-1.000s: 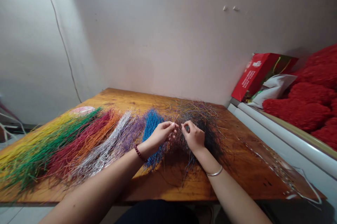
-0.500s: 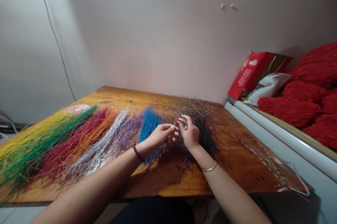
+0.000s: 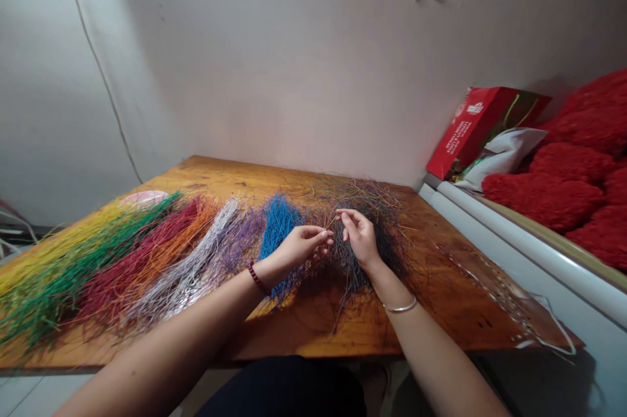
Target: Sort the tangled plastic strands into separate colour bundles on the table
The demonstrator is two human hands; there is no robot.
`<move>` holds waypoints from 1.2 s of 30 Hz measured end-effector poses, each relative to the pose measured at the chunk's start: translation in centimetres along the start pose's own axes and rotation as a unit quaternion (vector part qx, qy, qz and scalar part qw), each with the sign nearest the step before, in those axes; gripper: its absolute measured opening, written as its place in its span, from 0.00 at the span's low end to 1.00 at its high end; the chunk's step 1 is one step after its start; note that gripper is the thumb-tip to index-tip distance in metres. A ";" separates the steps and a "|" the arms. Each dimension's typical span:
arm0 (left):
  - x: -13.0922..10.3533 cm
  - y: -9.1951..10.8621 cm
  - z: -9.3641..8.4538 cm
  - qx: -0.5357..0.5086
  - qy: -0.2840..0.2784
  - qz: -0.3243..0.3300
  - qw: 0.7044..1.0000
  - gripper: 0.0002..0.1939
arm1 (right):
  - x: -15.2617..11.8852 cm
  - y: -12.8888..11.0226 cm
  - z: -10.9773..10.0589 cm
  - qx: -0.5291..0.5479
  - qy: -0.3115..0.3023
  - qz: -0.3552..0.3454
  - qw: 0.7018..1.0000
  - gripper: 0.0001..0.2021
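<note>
My left hand [image 3: 307, 245], wearing a dark red bead bracelet, pinches thin orange strands [image 3: 329, 219] between thumb and fingers. To its right, my right hand [image 3: 360, 234] has its fingertips closed at the upper end of the same strands; a silver bangle is on that wrist. Both hands hover over the table's middle. Beneath and behind my right hand lies a tangled heap of dark grey mixed strands [image 3: 362, 198]. A blue bundle of strands [image 3: 279, 221] is just beyond my left wrist, with a loose purple bundle [image 3: 245, 237] beside it.
Silver [image 3: 206, 247], orange [image 3: 171, 247], crimson [image 3: 142, 250], green [image 3: 98, 273] and yellow bundles [image 3: 59, 240] spread leftward across the wooden table [image 3: 470, 312]. A pink round item [image 3: 144, 198] lies behind them. At right are a red box [image 3: 470, 129] and red fluffy pieces [image 3: 543, 201].
My right hand has shifted slightly right, away from my left fingers, and its fingers have drawn together. My left hand keeps its pinch. The view has tilted slightly.
</note>
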State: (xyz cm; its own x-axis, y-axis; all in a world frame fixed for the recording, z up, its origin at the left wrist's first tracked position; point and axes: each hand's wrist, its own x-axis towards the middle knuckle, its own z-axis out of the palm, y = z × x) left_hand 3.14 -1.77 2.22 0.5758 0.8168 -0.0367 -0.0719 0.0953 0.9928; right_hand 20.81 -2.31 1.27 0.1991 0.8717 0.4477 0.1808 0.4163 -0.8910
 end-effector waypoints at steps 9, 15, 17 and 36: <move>-0.3 0.3 0.2 0.005 0.001 -0.006 1.000 0.18 | -0.3 -0.9 0.0 0.081 -0.026 0.045 0.995 0.12; -0.5 0.6 0.1 0.017 -0.017 0.013 1.000 0.22 | -0.6 -1.4 -0.1 0.060 -0.133 0.087 0.985 0.15; -0.4 0.5 0.1 0.030 -0.015 0.017 0.999 0.23 | -0.7 -1.4 0.0 0.024 -0.133 0.067 0.989 0.18; -0.5 0.1 -0.1 0.277 0.052 0.170 0.944 0.20 | -0.6 0.3 0.2 -0.048 -0.067 0.031 0.996 0.23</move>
State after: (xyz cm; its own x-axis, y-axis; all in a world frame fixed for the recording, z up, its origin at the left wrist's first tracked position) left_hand 2.80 -2.10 2.36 0.5109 0.8009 0.3123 0.2155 -0.4710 0.8554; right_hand 20.52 -2.69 0.74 0.0826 0.9244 0.3724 0.2655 0.3398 -0.9022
